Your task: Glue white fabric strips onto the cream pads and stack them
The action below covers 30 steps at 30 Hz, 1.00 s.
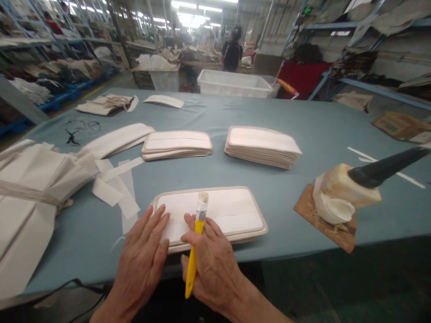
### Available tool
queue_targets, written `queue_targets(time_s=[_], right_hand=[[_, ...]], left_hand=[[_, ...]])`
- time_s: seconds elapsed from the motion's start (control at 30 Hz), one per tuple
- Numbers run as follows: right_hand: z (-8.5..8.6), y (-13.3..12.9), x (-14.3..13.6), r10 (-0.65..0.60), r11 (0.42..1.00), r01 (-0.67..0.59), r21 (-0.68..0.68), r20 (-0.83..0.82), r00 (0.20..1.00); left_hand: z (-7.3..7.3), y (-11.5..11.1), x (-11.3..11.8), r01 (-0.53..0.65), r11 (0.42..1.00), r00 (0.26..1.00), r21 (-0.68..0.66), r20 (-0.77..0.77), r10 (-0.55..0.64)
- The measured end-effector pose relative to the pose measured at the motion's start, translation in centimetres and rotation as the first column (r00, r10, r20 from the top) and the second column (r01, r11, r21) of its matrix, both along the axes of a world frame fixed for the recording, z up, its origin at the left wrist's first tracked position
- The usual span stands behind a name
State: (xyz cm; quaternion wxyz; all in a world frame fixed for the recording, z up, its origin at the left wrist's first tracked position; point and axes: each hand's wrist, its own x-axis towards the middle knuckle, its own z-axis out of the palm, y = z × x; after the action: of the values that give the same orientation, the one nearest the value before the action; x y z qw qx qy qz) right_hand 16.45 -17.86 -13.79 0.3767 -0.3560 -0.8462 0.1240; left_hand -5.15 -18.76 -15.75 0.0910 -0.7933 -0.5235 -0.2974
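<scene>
A yellow-handled brush (191,273) is in my right hand (215,264), its pale bristles pointing away from me over a white panel with a beige border (232,204). My right hand's fingers touch the panel's near edge. On the panel's left end my left hand (143,251) lies flat with nothing in it. The panel rests on at least one similar piece at the table's near edge. Behind it are a smaller stack of panels (178,141) and a taller stack (261,146).
A glue-smeared container with a black handle (346,188) sits on a brown board (350,237) at the right. Fabric bundles (33,179) and loose strips (117,184) lie left. Eyeglasses (89,125) are at the far left. Behind the table (202,107) stand a white bin (232,83) and a person (232,54).
</scene>
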Motion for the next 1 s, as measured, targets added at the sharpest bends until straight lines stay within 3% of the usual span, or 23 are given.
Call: queue_targets(time_s=[0.1,0.23,0.43,0.6,0.8,0.9,1.0], right_hand=[[-0.7,-0.5,-1.6,0.037,0.999,-0.036,-0.016,0.047,0.998],[-1.3,-0.7,-2.3,0.019,0.999,-0.024,0.034,0.126,0.992],[-1.9,-0.4,-1.9,-0.059,0.996,0.047,0.079,0.16,0.985],[-3.3,-0.3,2.3,-0.222,0.971,0.199,0.135,0.182,0.958],[-4.4,0.0,10.8,-0.409,0.909,0.367,0.199,0.251,0.877],[-3.8,-0.1,13.7,-0.5,0.86,0.443,0.251,0.25,0.829],[-2.1,-0.4,12.9,-0.522,0.846,0.47,0.253,0.208,0.827]], left_hand=[[-0.7,0.0,0.2,0.086,0.996,0.979,0.004,-0.186,-0.084],[-1.6,0.0,0.0,0.06,0.998,0.98,0.005,-0.193,-0.058],[-0.8,-0.1,0.4,0.083,0.996,0.974,0.033,-0.215,-0.074],[-0.9,-0.2,0.4,0.07,0.998,0.977,0.007,-0.203,-0.067],[-1.2,-0.3,0.6,0.036,0.999,0.983,-0.002,-0.178,-0.035],[-1.3,-0.3,0.7,0.028,1.0,0.985,0.009,-0.171,-0.026],[-1.4,-0.3,0.8,0.027,0.999,0.984,0.018,-0.175,-0.023]])
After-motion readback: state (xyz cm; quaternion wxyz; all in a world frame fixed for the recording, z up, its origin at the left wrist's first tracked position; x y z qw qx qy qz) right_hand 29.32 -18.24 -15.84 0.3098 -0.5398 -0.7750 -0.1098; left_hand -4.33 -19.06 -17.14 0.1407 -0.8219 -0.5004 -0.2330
